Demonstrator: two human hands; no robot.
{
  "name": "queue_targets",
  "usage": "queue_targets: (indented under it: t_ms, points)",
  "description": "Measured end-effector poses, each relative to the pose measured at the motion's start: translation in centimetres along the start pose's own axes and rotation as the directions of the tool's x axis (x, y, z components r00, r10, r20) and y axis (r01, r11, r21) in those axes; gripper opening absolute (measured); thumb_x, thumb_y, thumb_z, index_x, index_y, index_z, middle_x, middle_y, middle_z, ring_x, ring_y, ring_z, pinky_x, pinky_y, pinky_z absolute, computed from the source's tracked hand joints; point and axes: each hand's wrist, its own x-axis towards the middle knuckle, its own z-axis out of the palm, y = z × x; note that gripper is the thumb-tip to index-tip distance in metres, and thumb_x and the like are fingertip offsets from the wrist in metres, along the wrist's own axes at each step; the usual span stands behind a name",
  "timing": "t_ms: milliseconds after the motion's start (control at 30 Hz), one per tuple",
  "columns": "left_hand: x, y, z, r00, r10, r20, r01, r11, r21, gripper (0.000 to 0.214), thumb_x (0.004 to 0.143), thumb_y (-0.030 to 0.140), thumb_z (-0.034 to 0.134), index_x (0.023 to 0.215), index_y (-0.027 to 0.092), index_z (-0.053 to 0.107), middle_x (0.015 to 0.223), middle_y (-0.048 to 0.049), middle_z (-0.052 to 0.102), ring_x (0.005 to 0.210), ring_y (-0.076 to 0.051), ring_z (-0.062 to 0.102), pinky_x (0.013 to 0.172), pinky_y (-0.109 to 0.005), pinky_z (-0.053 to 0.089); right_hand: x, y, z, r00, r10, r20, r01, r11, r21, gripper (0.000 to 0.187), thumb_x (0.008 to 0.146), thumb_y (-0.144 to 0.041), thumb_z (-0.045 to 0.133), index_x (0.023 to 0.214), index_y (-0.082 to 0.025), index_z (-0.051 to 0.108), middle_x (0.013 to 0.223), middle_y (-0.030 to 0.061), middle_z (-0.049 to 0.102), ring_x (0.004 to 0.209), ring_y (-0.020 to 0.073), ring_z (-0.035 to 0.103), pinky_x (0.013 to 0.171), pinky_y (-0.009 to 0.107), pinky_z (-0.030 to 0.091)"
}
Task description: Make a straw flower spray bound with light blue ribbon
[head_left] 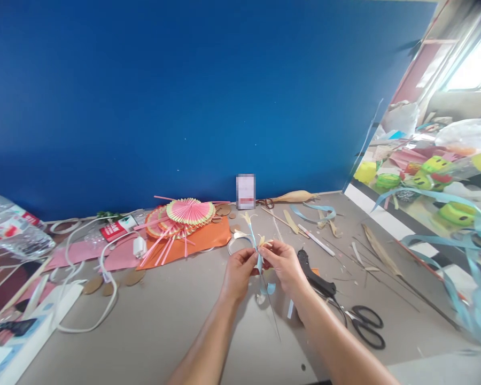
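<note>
Over the middle of the table, my left hand (239, 271) and my right hand (284, 263) meet with fingertips closed on a small craft flower (260, 261). Its cream petals point up, and pale blue material wraps the part between my fingers. A thin wire stem (273, 310) slants down from it toward me. Another blue strip with a cream tip (248, 220) rises just behind my fingers; whether it joins the flower I cannot tell. Beneath lies a curl of blue ribbon (270, 289). A black glue gun (318, 278) rests to the right of my right hand.
Black-handled scissors (364, 323) lie by my right forearm. Further right are a white pen (316, 239), dried husks (379, 251) and trailing blue ribbon (460, 289). Paper fans (190, 210) lie on orange paper (208, 240) at left, near a white cable (108, 305) and a plastic bottle (14, 224).
</note>
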Motion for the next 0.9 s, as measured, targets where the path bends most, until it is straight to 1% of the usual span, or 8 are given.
queue_targets:
  t_ms: [133,267,400,633,700,900]
  points:
    - [0.0,-0.1,-0.1,1.0,-0.005,-0.019,0.005,1.0,0.002,0.024,0.066,0.035,0.061,0.075,0.013,0.061,0.062,-0.0018,0.06,0.057,-0.012,0.055,0.054,-0.024,0.043,-0.1,0.1,0.0,1.0,0.022,-0.012,-0.022,0.999,0.044,0.02,0.059,-0.027,0.066,0.056,-0.014,0.052,0.048,-0.0052,0.047,0.041,0.0054,0.041,0.042,0.019,0.035]
    - [0.1,-0.2,0.0,0.999,0.001,-0.05,-0.001,1.0,0.013,0.024,0.064,0.036,0.062,0.07,0.013,0.058,0.061,-0.0003,0.058,0.054,-0.011,0.053,0.052,-0.023,0.043,0.0,0.5,0.0,0.999,0.033,-0.02,-0.031,0.997,0.073,0.022,0.058,-0.028,0.067,0.055,-0.015,0.05,0.049,-0.0054,0.047,0.041,0.0059,0.042,0.042,0.02,0.037]
    - [0.0,-0.3,0.2,0.998,0.039,-0.042,-0.037,0.998,0.043,0.024,0.066,0.037,0.06,0.066,0.014,0.056,0.057,0.0011,0.054,0.052,-0.009,0.05,0.049,-0.02,0.04,-0.1,1.4,0.1,0.999,-0.005,-0.038,0.009,0.996,0.091,0.022,0.06,-0.03,0.066,0.056,-0.016,0.049,0.052,-0.005,0.047,0.041,0.0061,0.041,0.041,0.02,0.036]
    - [0.0,-0.3,0.2,0.998,0.047,-0.041,-0.045,0.997,0.063,0.028,0.066,0.041,0.058,0.064,0.014,0.055,0.054,0.0018,0.051,0.05,-0.008,0.047,0.048,-0.02,0.039,-0.4,2.6,0.5,0.993,-0.058,-0.103,0.071,0.988,0.135,0.021,0.062,-0.032,0.064,0.059,-0.016,0.051,0.054,-0.0047,0.047,0.044,0.0063,0.04,0.042,0.019,0.035]
    - [0.0,-0.3,0.1,0.998,0.048,-0.04,-0.046,0.997,0.064,0.027,0.067,0.04,0.058,0.063,0.013,0.054,0.054,0.0018,0.05,0.05,-0.008,0.047,0.049,-0.02,0.04,-0.4,2.7,0.5,0.992,-0.05,-0.112,0.066,0.986,0.151,0.021,0.061,-0.032,0.065,0.06,-0.016,0.052,0.055,-0.0044,0.047,0.045,0.0065,0.04,0.042,0.019,0.035]
    - [-0.1,0.0,0.0,0.999,0.022,-0.036,-0.019,0.994,0.106,0.028,0.067,0.041,0.058,0.064,0.014,0.055,0.057,0.0006,0.054,0.054,-0.011,0.052,0.054,-0.023,0.043,-0.4,2.8,0.3,0.996,-0.014,-0.09,0.028,0.987,0.161,0.021,0.062,-0.033,0.065,0.059,-0.016,0.051,0.054,-0.0045,0.047,0.047,0.0073,0.043,0.045,0.02,0.037]
